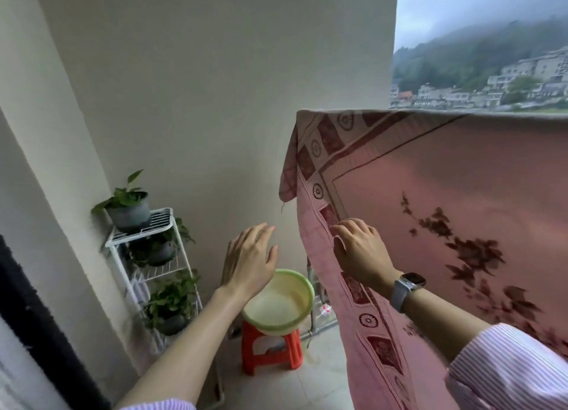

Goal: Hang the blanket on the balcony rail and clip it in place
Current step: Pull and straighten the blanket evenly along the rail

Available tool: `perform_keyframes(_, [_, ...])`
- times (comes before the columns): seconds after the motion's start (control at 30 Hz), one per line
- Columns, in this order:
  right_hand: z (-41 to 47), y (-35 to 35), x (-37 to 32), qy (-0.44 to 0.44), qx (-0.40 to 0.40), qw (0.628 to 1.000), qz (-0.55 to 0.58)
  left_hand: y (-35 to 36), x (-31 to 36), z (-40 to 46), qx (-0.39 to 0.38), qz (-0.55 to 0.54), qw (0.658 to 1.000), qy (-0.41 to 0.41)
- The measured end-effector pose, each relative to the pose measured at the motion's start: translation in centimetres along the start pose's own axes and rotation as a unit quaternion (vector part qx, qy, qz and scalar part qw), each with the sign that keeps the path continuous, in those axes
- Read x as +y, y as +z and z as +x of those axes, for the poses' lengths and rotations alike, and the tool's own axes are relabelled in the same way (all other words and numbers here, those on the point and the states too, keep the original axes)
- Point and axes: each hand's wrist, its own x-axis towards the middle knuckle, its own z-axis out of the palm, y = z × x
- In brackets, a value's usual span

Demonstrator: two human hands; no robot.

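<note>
A pink blanket (445,170) with a dark red patterned border and leaf print hangs draped over the balcony rail. The rail itself is hidden under the blanket's top fold. My right hand (359,250), with a watch on its wrist, is on the blanket's left border about halfway down, fingers curled into the fabric. My left hand (249,256) hovers in the air to the left of the blanket's edge. Its fingers are spread, it holds nothing, and it does not touch the cloth. I see no clip anywhere.
A green-rimmed basin (302,290) sits on a red plastic stool (267,348) below my left hand. A white wire rack (144,234) with potted plants stands against the wall at left. A white wall closes the balcony's end. A tiled floor lies below.
</note>
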Motion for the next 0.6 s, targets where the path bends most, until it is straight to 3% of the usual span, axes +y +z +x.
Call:
perform_keyframes(0.27, [16.3, 11.8, 1.1, 0.056, 0.027, 0.998, -0.012, 8.3, -13.4, 18.3, 0.013, -0.081, 0.997, -0.003])
perform_keyframes(0.47, [23.6, 20.9, 6.0, 0.083, 0.015, 0.995, -0.047, 18.8, -16.7, 27.7, -0.058, -0.142, 0.988, 0.004])
perform_keyframes(0.6, [28.1, 26.8, 10.4, 0.104, 0.045, 0.991, -0.067, 26.4, -18.5, 34.8, -0.053, -0.166, 0.984, 0.035])
